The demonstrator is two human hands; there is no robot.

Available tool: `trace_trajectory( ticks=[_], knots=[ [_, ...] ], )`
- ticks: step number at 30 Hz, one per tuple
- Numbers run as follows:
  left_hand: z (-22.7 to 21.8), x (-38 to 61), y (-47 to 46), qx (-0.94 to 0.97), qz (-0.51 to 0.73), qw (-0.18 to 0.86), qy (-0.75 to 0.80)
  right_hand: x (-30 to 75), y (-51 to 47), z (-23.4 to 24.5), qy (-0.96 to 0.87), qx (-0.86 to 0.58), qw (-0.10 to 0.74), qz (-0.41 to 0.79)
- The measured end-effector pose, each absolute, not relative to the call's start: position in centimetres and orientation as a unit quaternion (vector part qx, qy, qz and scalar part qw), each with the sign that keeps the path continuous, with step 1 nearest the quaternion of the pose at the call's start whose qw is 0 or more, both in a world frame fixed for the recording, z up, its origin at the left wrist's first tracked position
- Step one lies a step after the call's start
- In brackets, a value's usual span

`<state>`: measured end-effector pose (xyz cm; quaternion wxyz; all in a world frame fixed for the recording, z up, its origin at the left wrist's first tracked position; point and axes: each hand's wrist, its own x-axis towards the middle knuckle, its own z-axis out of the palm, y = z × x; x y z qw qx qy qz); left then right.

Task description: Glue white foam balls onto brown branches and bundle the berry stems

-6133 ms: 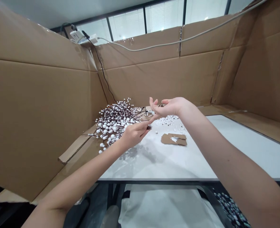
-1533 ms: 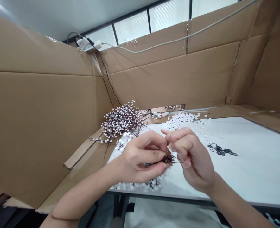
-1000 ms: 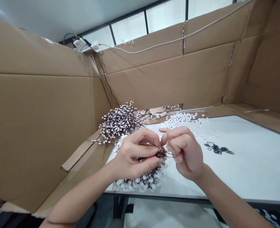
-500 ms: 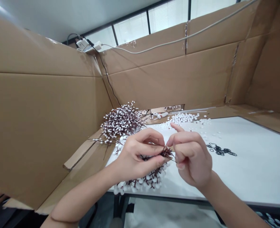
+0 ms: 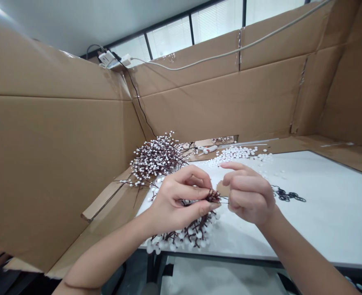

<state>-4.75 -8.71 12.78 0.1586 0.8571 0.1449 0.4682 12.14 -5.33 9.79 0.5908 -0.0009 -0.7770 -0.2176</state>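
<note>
My left hand [image 5: 177,200] is closed around a bunch of dark twigs with white berries [image 5: 187,237], which hangs down below the fingers over the near edge of the white table [image 5: 322,221]. The cut stem ends stick out at my left thumb. My right hand [image 5: 250,194] is curled just to the right of those ends, fingers pinched at them; whatever it grips is too small to make out. A small piece of cardboard [image 5: 221,188] lies behind the hands.
A big heap of berry twigs [image 5: 156,157] lies at the table's far left. Loose white beads [image 5: 236,153] are piled at the back. Several black rubber rings [image 5: 287,194] lie right of my hands. Cardboard walls [image 5: 55,164] close in the table.
Since six seconds ago both hands came down from the heap to the near edge with a bunch. In the last second the right fingers shifted slightly at the stem ends.
</note>
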Motion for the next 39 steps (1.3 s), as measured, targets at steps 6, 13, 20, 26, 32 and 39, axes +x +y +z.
trace_trajectory(
  ticks=[6, 13, 20, 26, 32, 39],
  knots=[
    [12.5, -4.9, -8.6, 0.853, 0.476, 0.163, 0.137, 11.8, -5.1, 10.0, -0.773, -0.006, 0.606, -0.187],
    [12.7, -5.3, -8.5, 0.859, 0.467, 0.169, 0.124, 10.9, -5.3, 10.3, -0.773, -0.009, 0.620, -0.136],
    [12.9, -5.5, -8.3, 0.863, 0.460, 0.181, 0.107, 10.8, -4.8, 10.0, -0.780, 0.010, 0.610, -0.139],
    [12.7, -5.5, -8.1, 0.854, 0.471, 0.195, 0.100, 10.2, -3.6, 7.9, -0.752, 0.046, 0.642, -0.144],
    [13.2, -5.2, -8.0, 0.849, 0.476, 0.144, 0.179, 9.7, -3.5, 7.4, -0.743, 0.030, 0.651, -0.153],
    [13.1, -5.3, -7.8, 0.869, 0.450, 0.018, 0.207, 9.2, -3.5, 7.1, -0.695, -0.029, 0.681, -0.229]
  ],
)
